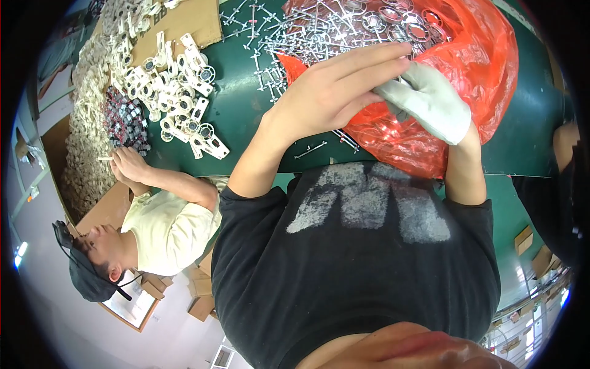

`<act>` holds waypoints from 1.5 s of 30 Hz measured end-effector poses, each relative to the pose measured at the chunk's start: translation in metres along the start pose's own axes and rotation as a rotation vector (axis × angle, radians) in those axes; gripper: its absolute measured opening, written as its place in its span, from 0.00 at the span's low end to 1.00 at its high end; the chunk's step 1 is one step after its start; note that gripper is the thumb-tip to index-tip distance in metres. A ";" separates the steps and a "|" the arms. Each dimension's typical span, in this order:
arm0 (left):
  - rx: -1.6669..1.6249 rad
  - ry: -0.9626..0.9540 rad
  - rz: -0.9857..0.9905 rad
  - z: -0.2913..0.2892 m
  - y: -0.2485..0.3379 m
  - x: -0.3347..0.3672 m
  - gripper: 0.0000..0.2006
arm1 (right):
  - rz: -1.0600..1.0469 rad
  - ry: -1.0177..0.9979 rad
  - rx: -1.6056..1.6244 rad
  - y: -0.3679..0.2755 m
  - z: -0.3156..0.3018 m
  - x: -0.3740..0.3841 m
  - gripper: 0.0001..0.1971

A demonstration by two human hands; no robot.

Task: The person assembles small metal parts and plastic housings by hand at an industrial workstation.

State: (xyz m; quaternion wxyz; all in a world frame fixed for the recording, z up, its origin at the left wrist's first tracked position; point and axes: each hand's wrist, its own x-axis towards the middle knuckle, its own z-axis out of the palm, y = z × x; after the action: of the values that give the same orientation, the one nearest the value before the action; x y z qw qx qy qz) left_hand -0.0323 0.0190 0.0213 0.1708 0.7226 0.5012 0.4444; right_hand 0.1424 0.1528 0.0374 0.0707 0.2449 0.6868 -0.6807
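My bare left hand reaches over the bench with its fingers stretched out toward the right, and its fingertips meet my other hand. A white glove covers my right hand, whose fingers are bent and partly hidden behind the left ones. Something small and thin shows between the two hands, too covered to name. Both hands are above a red plastic bag that lies spread open. Thin metal rods with crosspieces are heaped in and beside the bag, near round, spoked chrome rings.
White plastic parts with dark round pieces are piled on the green bench at left. Cardboard lies behind them. A co-worker in a pale yellow shirt works at far left, by small dark parts. One loose rod lies near the bench edge.
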 end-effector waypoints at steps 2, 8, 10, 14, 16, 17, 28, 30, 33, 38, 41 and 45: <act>-0.128 -0.012 -0.174 -0.004 0.010 0.001 0.34 | -0.074 0.047 -0.139 0.000 0.004 0.004 0.18; -0.467 0.145 -0.310 0.011 -0.002 -0.002 0.24 | -0.346 0.321 -0.389 0.010 0.022 0.004 0.13; -0.610 0.220 -0.313 0.017 0.002 0.003 0.17 | -0.537 0.458 -0.510 0.018 0.024 0.004 0.12; -0.587 0.159 -0.206 0.011 -0.011 0.004 0.16 | -0.616 0.494 -0.527 0.025 0.026 0.006 0.12; -0.552 0.106 -0.192 0.002 -0.014 0.007 0.17 | -0.620 0.506 -0.418 0.028 0.030 0.008 0.13; -0.520 0.052 -0.184 -0.003 -0.016 0.010 0.17 | -0.626 0.505 -0.420 0.026 0.030 0.007 0.13; -0.497 0.851 -0.691 -0.089 -0.116 -0.002 0.16 | -0.281 0.388 -0.365 0.013 0.032 0.010 0.16; -0.552 0.980 -0.621 -0.092 -0.109 0.003 0.16 | -0.307 0.338 -0.400 0.018 0.032 0.012 0.15; 0.361 0.719 -0.856 -0.112 -0.082 -0.018 0.14 | -0.247 0.318 -0.435 0.016 0.031 0.012 0.14; 1.311 0.441 -1.103 -0.122 -0.057 -0.122 0.29 | -0.280 0.277 -0.500 0.008 0.029 0.011 0.16; 1.316 0.399 -1.108 -0.104 -0.045 -0.147 0.30 | -0.287 0.245 -0.519 0.008 0.027 0.011 0.16; 1.296 0.407 -0.938 -0.098 -0.052 -0.157 0.20 | -0.266 0.244 -0.568 0.005 0.026 0.009 0.16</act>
State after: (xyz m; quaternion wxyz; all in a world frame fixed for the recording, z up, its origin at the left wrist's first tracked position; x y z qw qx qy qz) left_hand -0.1582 -0.1147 -0.0350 -0.2063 0.2990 0.9289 0.0721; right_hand 0.1304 0.1295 0.0269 -0.0361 0.2032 0.8784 -0.4311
